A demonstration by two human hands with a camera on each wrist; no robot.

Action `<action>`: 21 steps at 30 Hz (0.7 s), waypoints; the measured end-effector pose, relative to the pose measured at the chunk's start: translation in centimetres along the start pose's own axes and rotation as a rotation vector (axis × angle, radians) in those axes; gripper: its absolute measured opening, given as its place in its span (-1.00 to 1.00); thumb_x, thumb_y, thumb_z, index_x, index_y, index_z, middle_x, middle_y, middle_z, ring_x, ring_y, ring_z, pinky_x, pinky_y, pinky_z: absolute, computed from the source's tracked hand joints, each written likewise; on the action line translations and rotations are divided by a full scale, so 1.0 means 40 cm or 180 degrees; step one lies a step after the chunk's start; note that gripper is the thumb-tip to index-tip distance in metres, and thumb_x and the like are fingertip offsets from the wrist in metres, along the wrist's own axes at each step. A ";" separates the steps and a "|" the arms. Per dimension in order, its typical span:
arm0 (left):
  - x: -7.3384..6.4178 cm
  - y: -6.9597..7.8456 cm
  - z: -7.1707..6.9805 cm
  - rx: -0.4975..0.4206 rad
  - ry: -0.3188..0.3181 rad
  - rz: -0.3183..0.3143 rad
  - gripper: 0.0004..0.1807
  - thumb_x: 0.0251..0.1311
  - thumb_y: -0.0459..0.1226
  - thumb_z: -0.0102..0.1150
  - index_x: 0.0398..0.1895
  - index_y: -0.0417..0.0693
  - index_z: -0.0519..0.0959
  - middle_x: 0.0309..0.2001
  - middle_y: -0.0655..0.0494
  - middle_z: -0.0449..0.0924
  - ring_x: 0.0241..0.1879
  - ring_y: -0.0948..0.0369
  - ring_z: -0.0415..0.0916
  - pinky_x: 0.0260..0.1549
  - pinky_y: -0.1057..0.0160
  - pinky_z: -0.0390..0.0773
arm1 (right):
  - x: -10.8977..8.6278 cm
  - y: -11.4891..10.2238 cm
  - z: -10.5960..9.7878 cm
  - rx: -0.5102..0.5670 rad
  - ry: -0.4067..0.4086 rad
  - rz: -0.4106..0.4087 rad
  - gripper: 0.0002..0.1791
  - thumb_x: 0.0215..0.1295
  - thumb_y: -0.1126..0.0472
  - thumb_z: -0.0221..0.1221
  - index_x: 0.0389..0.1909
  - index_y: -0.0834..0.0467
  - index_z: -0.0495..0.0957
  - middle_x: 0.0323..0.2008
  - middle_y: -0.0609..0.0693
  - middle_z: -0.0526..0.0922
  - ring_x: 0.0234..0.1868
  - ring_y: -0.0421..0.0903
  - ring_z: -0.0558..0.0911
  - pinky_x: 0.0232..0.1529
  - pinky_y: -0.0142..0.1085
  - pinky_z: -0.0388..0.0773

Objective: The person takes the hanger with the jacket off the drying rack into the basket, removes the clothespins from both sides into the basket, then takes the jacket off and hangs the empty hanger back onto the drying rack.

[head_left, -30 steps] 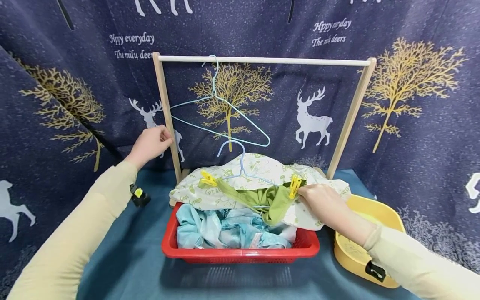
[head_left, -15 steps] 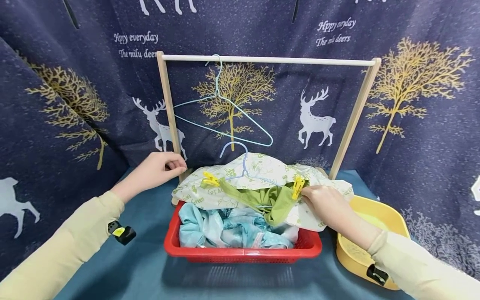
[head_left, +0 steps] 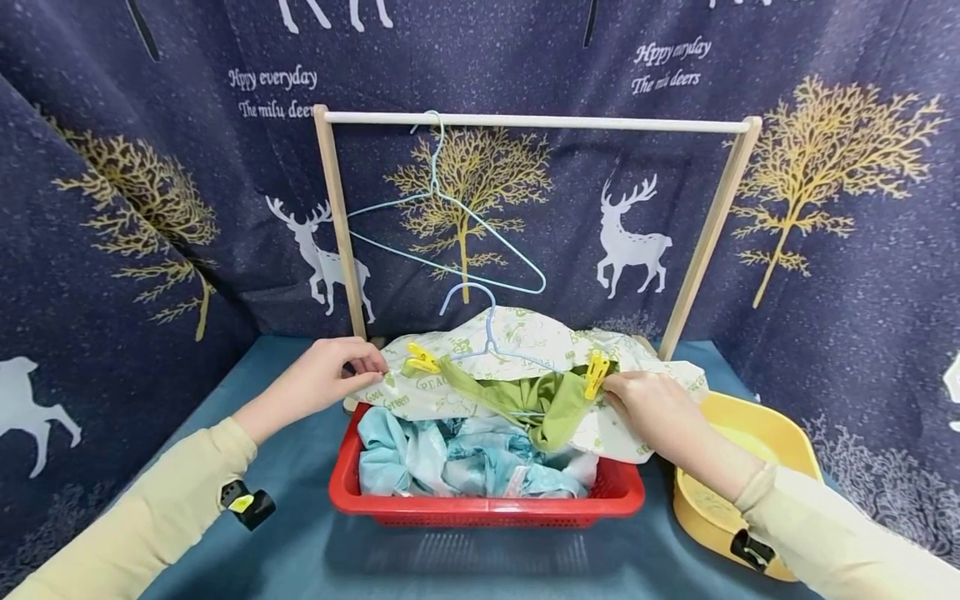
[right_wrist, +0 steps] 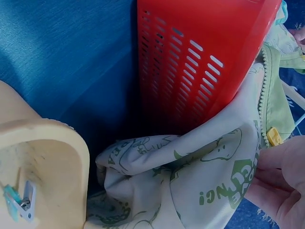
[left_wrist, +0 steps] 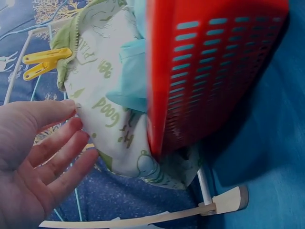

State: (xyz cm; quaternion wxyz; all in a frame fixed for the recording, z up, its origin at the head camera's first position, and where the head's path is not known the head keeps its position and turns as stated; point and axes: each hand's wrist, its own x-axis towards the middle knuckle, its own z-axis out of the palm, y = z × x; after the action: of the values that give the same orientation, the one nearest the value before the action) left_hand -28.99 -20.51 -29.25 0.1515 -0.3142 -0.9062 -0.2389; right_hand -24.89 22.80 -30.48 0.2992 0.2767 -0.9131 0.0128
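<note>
A white jacket (head_left: pixel 543 390) with green print and a green lining lies spread over the back of a red basket (head_left: pixel 487 504), partly draping past its right side, with a light blue hanger (head_left: pixel 491 321) at its neckline. Two yellow clips, the left clip (head_left: pixel 422 358) and the right clip (head_left: pixel 596 375), sit on the green fabric at either end of the hanger. The right hand (head_left: pixel 663 408) pinches the jacket's edge just beside the right clip — thumb on one side, fingers behind. The left hand (head_left: pixel 341 367) is at the opposite edge, near the left clip, its fingers loosely bent and not gripping; I cannot tell whether the thumb tip touches the fabric. Crumpled light blue cloth (head_left: pixel 465 467) fills the basket in front of the jacket (a zip (right_wrist: pixel 262 90) shows along the jacket's green edge in the right wrist view). To the right stands a yellow basin (head_left: pixel 757 421), with a small peg (right_wrist: pixel 27 202) inside. Behind, a rack (head_left: pixel 585 122) with a white bar and wooden posts carries a second hanger (head_left: pixel 434 179) — hooked towards the left. A blue cloth covers the table (head_left: pixel 255 567), and a dark blue curtain (head_left: pixel 840 317) printed with deer and trees forms the backdrop.
</note>
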 end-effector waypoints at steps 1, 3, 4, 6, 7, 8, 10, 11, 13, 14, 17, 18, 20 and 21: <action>-0.001 0.001 0.003 0.0003 0.0030 -0.0015 -0.92 0.19 -0.31 0.34 -0.28 0.06 0.67 -0.37 0.22 0.64 -0.37 0.36 0.54 -0.38 0.38 0.57 | 0.000 0.000 0.000 0.0001 0.0005 -0.0003 -0.89 0.11 0.36 0.36 -0.48 0.11 0.63 -0.55 -0.03 0.66 -0.53 -0.08 0.61 -0.49 -0.17 0.51; -0.002 0.000 0.006 0.0011 0.0076 -0.0014 -0.92 0.19 -0.32 0.34 -0.29 0.05 0.67 -0.37 0.21 0.64 -0.37 0.36 0.54 -0.38 0.38 0.57 | 0.001 0.000 0.001 0.0006 0.0015 -0.0005 -0.89 0.12 0.35 0.35 -0.49 0.11 0.63 -0.55 -0.03 0.66 -0.53 -0.08 0.61 -0.49 -0.17 0.51; -0.003 -0.002 0.008 0.0018 0.0101 0.0001 -0.92 0.18 -0.32 0.34 -0.29 0.05 0.67 -0.37 0.21 0.64 -0.37 0.36 0.54 -0.37 0.38 0.58 | 0.002 0.000 0.001 0.0008 0.0021 -0.0008 -0.88 0.12 0.35 0.35 -0.49 0.11 0.62 -0.56 -0.03 0.65 -0.54 -0.09 0.61 -0.49 -0.17 0.51; -0.003 -0.003 0.013 0.0044 0.0148 0.0039 -0.91 0.17 -0.33 0.34 -0.30 0.06 0.68 -0.37 0.22 0.64 -0.37 0.37 0.55 -0.37 0.38 0.58 | 0.002 0.000 0.001 0.0014 0.0021 -0.0015 -0.87 0.13 0.35 0.35 -0.51 0.10 0.62 -0.57 -0.04 0.65 -0.55 -0.10 0.59 -0.50 -0.18 0.50; -0.003 -0.004 0.016 0.0065 0.0178 0.0073 -0.90 0.16 -0.34 0.35 -0.32 0.07 0.68 -0.37 0.21 0.64 -0.38 0.37 0.55 -0.37 0.38 0.59 | 0.002 0.000 0.001 0.0015 0.0018 -0.0025 -0.87 0.13 0.35 0.35 -0.51 0.10 0.61 -0.57 -0.05 0.64 -0.55 -0.11 0.59 -0.50 -0.18 0.50; -0.004 -0.005 0.018 0.0081 0.0201 0.0110 -0.90 0.15 -0.34 0.35 -0.33 0.07 0.68 -0.37 0.22 0.65 -0.38 0.38 0.54 -0.38 0.38 0.58 | 0.002 0.000 0.001 0.0018 0.0014 -0.0033 -0.86 0.13 0.35 0.35 -0.52 0.10 0.61 -0.57 -0.05 0.64 -0.55 -0.11 0.59 -0.50 -0.19 0.50; -0.006 -0.007 0.024 0.0137 0.0260 0.0148 -0.88 0.12 -0.36 0.37 -0.37 0.09 0.68 -0.38 0.22 0.65 -0.39 0.39 0.54 -0.39 0.39 0.57 | 0.002 0.000 0.000 0.0015 0.0005 -0.0058 -0.86 0.12 0.35 0.35 -0.52 0.09 0.61 -0.57 -0.06 0.64 -0.55 -0.11 0.60 -0.49 -0.18 0.51; -0.006 -0.007 0.026 0.0165 0.0291 0.0168 -0.88 0.11 -0.36 0.38 -0.39 0.09 0.68 -0.39 0.22 0.65 -0.40 0.40 0.54 -0.40 0.39 0.57 | 0.002 0.000 0.000 0.0013 0.0004 -0.0077 -0.86 0.12 0.35 0.35 -0.52 0.09 0.61 -0.57 -0.06 0.65 -0.54 -0.11 0.60 -0.49 -0.18 0.51; -0.006 -0.007 0.028 0.0230 0.0325 0.0181 -0.87 0.10 -0.36 0.39 -0.41 0.09 0.67 -0.39 0.23 0.64 -0.41 0.40 0.53 -0.41 0.39 0.55 | 0.004 0.001 -0.001 0.0007 0.0011 -0.0113 -0.87 0.11 0.35 0.36 -0.51 0.10 0.63 -0.56 -0.05 0.66 -0.52 -0.09 0.63 -0.46 -0.17 0.54; -0.006 -0.006 0.028 0.0261 0.0332 0.0189 -0.87 0.10 -0.36 0.39 -0.41 0.10 0.67 -0.39 0.23 0.64 -0.41 0.39 0.53 -0.41 0.39 0.54 | 0.005 0.001 -0.002 0.0008 0.0013 -0.0129 -0.88 0.10 0.36 0.36 -0.51 0.11 0.63 -0.55 -0.04 0.67 -0.51 -0.08 0.64 -0.44 -0.16 0.56; -0.004 -0.002 0.028 0.0356 0.0319 0.0172 -0.87 0.11 -0.34 0.39 -0.42 0.12 0.66 -0.39 0.24 0.64 -0.40 0.37 0.53 -0.42 0.38 0.52 | 0.008 0.005 -0.006 0.0017 0.0000 -0.0159 -0.90 0.08 0.36 0.37 -0.49 0.11 0.66 -0.53 -0.03 0.70 -0.49 -0.06 0.67 -0.40 -0.14 0.59; -0.003 -0.001 0.028 0.0381 0.0302 0.0167 -0.86 0.12 -0.34 0.39 -0.42 0.13 0.65 -0.39 0.25 0.63 -0.40 0.37 0.53 -0.43 0.38 0.51 | 0.008 0.006 -0.008 0.0033 -0.0024 -0.0150 -0.90 0.08 0.36 0.37 -0.49 0.11 0.66 -0.53 -0.03 0.70 -0.49 -0.06 0.67 -0.40 -0.14 0.60; -0.001 0.001 0.027 0.0413 0.0280 0.0160 -0.86 0.12 -0.33 0.38 -0.43 0.14 0.65 -0.39 0.24 0.63 -0.41 0.36 0.53 -0.45 0.38 0.49 | 0.009 0.011 -0.012 0.0098 -0.0090 -0.0087 -0.89 0.09 0.34 0.37 -0.49 0.09 0.65 -0.54 -0.06 0.69 -0.50 -0.09 0.66 -0.41 -0.15 0.59; 0.000 0.002 0.027 0.0423 0.0272 0.0156 -0.86 0.12 -0.33 0.38 -0.43 0.14 0.65 -0.39 0.24 0.63 -0.41 0.36 0.53 -0.46 0.39 0.48 | 0.010 0.013 -0.013 0.0137 -0.0129 -0.0041 -0.89 0.11 0.32 0.37 -0.50 0.07 0.65 -0.55 -0.07 0.68 -0.51 -0.12 0.65 -0.43 -0.17 0.58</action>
State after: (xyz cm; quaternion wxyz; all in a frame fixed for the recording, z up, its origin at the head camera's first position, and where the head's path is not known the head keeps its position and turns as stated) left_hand -29.06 -19.89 -30.12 0.2164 -0.3151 -0.9048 -0.1876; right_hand -25.14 23.14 -29.77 0.2748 0.2891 -0.9167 0.0249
